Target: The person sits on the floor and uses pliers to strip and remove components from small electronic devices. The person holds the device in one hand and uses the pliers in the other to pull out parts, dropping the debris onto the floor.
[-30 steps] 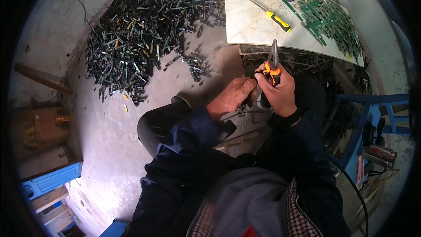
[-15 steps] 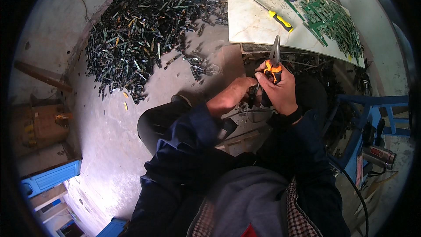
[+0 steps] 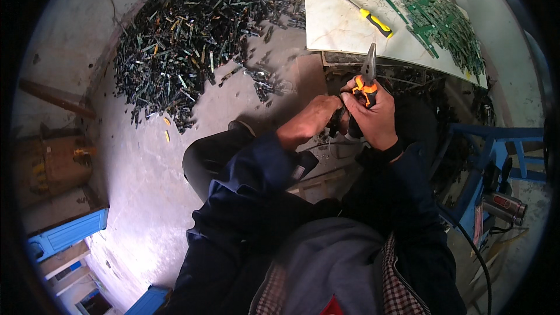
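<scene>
Orange-handled pliers (image 3: 367,84) sit clasped in my right grip (image 3: 379,119); whether my left grip (image 3: 313,117) pinches anything, I cannot tell.

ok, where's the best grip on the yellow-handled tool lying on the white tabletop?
Probably the thick yellow-and-black handle, from above on the near side: the tool lies flat, handle end nearer, slim metal shaft pointing away and left.

Blue frame (image 3: 496,133) is standing far right, metallic flask (image 3: 505,207) resting near it, cardboard box (image 3: 69,163) and brown plank (image 3: 55,99) sitting far left.
</scene>
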`<state>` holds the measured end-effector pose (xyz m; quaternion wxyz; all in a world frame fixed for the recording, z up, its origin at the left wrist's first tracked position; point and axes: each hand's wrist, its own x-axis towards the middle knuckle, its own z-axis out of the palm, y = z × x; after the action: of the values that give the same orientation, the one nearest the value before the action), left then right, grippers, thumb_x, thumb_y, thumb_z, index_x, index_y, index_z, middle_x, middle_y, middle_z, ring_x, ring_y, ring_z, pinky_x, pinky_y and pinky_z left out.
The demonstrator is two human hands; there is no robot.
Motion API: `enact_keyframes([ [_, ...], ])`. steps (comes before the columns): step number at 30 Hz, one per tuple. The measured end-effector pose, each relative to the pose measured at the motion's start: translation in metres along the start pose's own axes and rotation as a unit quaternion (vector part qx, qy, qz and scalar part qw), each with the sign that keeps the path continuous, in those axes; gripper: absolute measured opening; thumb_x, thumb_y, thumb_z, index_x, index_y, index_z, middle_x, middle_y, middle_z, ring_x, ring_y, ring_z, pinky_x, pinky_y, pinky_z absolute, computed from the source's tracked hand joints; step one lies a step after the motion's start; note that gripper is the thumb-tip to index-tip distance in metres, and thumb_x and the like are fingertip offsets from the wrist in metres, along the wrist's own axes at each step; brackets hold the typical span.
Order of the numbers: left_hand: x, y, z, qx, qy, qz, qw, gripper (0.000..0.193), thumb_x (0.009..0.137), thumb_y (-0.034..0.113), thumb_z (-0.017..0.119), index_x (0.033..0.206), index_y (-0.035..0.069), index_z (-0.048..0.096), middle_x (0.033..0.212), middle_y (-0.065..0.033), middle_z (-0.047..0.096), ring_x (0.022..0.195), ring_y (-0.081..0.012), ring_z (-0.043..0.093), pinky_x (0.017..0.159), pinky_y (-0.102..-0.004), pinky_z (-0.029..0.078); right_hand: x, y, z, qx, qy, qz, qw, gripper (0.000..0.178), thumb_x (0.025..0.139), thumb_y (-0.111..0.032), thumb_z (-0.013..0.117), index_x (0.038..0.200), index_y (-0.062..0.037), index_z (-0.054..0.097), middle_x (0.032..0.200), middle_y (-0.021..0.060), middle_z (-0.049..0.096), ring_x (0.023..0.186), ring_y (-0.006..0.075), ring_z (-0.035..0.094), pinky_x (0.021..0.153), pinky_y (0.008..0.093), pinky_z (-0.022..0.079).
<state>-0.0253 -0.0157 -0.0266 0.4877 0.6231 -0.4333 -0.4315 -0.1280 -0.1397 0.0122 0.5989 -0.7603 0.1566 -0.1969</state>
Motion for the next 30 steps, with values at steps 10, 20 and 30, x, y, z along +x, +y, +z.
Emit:
enact_keyframes([
  [10, -0.004, 0.008, -0.001, -0.196, -0.043, -0.05, 0.978, 0.035, 0.095, 0.027, 0.039, 0.09, -0.003, 0.056, 0.081, -0.0123, 0.062, 0.074, -0.0212, 0.061, 0.07, -0.0315, 0.049, 0.003, 0.01, 0.001, 0.116, 0.046, 0.027, 0.992, 0.017, 0.083, -0.002, 0.067, 0.098, -0.003, 0.059, 0.079, -0.0027, 0.059, 0.067, 0.0022, 0.05, 0.061, 0.0177, 0.041],
  [20, -0.011, 0.027, 0.002, -0.426, 0.022, -0.135, 0.894, 0.04, 0.096, 0.041, 0.035, 0.093, 0.003, 0.05, 0.074, -0.0097, 0.057, 0.065, -0.023, 0.06, 0.059, -0.0323, 0.047, 0.003, 0.008, -0.002, 0.167, 0.079, 0.066, 0.981, 0.016, 0.085, -0.007, 0.066, 0.099, -0.0047, 0.058, 0.074, -0.0028, 0.058, 0.057, 0.0026, 0.046, 0.051, 0.0183, 0.037],
  [30, -0.014, 0.021, -0.01, -0.34, 0.125, -0.119, 0.924, 0.049, 0.099, 0.046, 0.032, 0.085, 0.005, 0.054, 0.062, -0.0035, 0.049, 0.05, -0.0132, 0.045, 0.049, -0.0269, 0.04, -0.001, -0.003, -0.011, 0.183, -0.023, 0.152, 0.971, 0.021, 0.094, -0.024, 0.054, 0.103, -0.0049, 0.056, 0.083, 0.0035, 0.064, 0.066, 0.0087, 0.06, 0.047, 0.0191, 0.041],
])
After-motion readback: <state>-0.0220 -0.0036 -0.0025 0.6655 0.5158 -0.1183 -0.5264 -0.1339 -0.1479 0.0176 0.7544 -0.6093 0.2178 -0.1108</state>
